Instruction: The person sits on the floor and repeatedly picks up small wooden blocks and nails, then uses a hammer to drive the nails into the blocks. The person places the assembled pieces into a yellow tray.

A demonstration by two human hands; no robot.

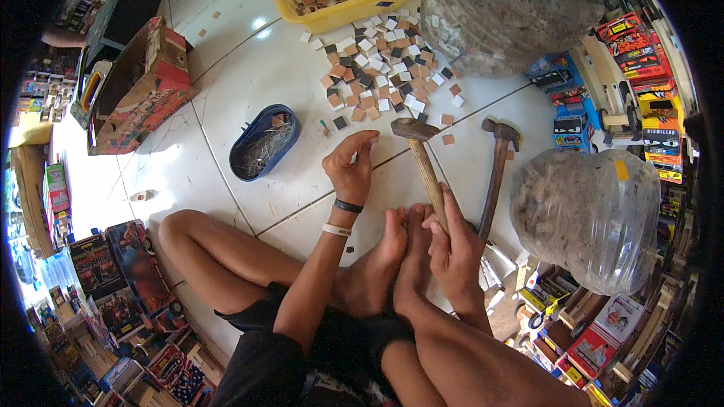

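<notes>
My right hand (454, 247) is wrapped round the wooden handle of a hammer (427, 169), whose head is raised toward the middle of the floor. Left of the hammer head, my left hand (351, 166) has thumb and fingertips brought together; whatever they pinch, if anything, is too small to make out. A second hammer (495, 181) with a darker handle lies to the right. Beside my left hand stands a dark blue oval container (235, 157) holding many thin nails (270, 143). Ahead spreads a pile of small square pieces (385, 68) in white, brown and black.
A yellow basin (343, 21) with more squares stands at the far side. Two bulky clear plastic bags (513, 19) sit on the right. A worn red cardboard box (162, 75) is at the left. Toy trucks (648, 132) line both sides. My bare feet (403, 245) rest close below the hammer.
</notes>
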